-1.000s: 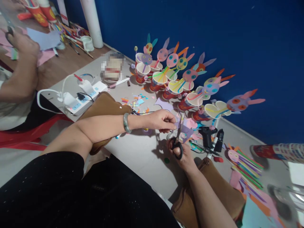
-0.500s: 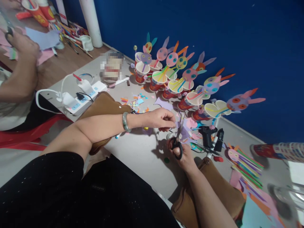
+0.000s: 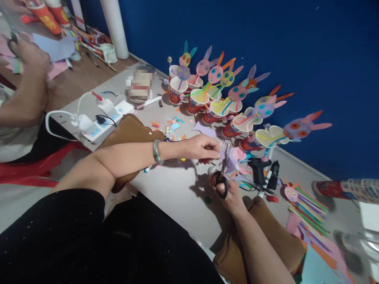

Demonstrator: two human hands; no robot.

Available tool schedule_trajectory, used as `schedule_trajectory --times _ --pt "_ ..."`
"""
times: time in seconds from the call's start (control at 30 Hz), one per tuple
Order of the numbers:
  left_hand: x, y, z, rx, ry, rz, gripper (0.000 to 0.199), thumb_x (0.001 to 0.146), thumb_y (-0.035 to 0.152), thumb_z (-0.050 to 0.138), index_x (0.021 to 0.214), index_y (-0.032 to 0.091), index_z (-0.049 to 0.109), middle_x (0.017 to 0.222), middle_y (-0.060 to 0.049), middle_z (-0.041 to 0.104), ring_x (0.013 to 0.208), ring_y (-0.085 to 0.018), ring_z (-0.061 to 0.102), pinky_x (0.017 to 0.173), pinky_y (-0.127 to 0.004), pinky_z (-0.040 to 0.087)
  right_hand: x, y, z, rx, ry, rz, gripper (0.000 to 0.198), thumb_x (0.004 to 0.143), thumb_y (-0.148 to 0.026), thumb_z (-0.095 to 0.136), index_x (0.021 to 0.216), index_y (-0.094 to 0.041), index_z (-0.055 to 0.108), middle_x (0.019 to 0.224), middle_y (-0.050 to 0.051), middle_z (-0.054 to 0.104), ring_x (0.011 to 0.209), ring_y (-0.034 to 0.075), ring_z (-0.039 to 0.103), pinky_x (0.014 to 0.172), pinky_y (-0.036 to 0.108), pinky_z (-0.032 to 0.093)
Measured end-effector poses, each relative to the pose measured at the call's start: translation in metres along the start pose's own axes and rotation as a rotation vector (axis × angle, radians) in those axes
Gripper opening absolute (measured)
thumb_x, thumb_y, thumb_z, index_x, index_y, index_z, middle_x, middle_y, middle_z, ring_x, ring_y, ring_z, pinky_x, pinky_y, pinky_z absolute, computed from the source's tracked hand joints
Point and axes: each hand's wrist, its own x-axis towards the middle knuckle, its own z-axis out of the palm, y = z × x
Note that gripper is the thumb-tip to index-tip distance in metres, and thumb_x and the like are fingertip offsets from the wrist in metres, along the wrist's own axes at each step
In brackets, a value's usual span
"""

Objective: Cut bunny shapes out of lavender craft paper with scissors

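My left hand (image 3: 205, 148) pinches a small piece of purple paper (image 3: 222, 155) over the table. In my right hand (image 3: 227, 195) is a pair of scissors (image 3: 222, 183) with black handles, fingers through the loops. Its blades point away from me and meet the purple paper beside my left fingertips. Behind the blades lie purple and pink paper scraps (image 3: 237, 154). A black glue gun (image 3: 258, 169) rests on the table to the right of the scissors.
Paper cups (image 3: 215, 112) with paper rabbit-like heads on straws line the blue wall. A power strip (image 3: 111, 122) sits at left, near a co-worker's hand (image 3: 31, 55). Coloured straws (image 3: 312, 209) and a lying stack of cups (image 3: 340, 188) are at right. Brown cushions (image 3: 272, 236) lie under my arms.
Hardly anything differs. The scissors and both hands stay in nearly the same place, and the whole view has shifted very slightly.
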Motion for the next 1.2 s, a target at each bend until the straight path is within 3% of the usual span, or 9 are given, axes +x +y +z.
schedule_trajectory --times 0.3,0.73,1.0,1.2 --pt "0.001 -0.0021 -0.0005 0.048 0.001 0.025 0.016 0.083 0.013 0.059 0.067 0.013 0.056 0.052 0.002 0.056 0.048 -0.005 0.052 0.05 -0.018 0.041 0.0002 -0.0043 -0.0005 -0.025 -0.036 0.037 0.06 0.08 -0.077 0.057 0.064 -0.02 0.052 0.062 0.001 0.047 0.059 0.015 0.041 0.054 0.03 0.033" --pt "0.0 -0.0015 -0.0024 0.048 0.008 0.072 0.018 0.085 0.015 0.057 0.068 0.015 0.053 0.054 0.003 0.055 0.048 -0.005 0.05 0.05 -0.019 0.041 -0.0028 -0.0013 -0.0024 -0.059 0.032 0.057 0.055 0.077 -0.071 0.066 0.061 -0.02 0.051 0.062 0.002 0.049 0.061 0.016 0.044 0.055 0.03 0.036" --pt "-0.0003 0.0009 -0.0025 0.071 0.009 0.031 0.016 0.084 0.016 0.058 0.068 0.014 0.055 0.054 0.002 0.056 0.049 -0.005 0.052 0.052 -0.019 0.042 -0.0012 -0.0035 -0.0008 -0.022 -0.01 0.083 0.057 0.074 -0.074 0.066 0.062 -0.02 0.052 0.061 0.001 0.049 0.057 0.014 0.043 0.051 0.029 0.037" --pt "0.0003 -0.0004 -0.0041 0.082 -0.006 0.058 0.016 0.084 0.015 0.057 0.068 0.015 0.054 0.054 0.003 0.055 0.049 -0.005 0.051 0.051 -0.019 0.042 -0.001 -0.003 -0.0012 -0.047 0.045 0.095 0.063 0.07 -0.08 0.065 0.059 -0.02 0.051 0.061 0.002 0.051 0.058 0.015 0.044 0.05 0.029 0.04"
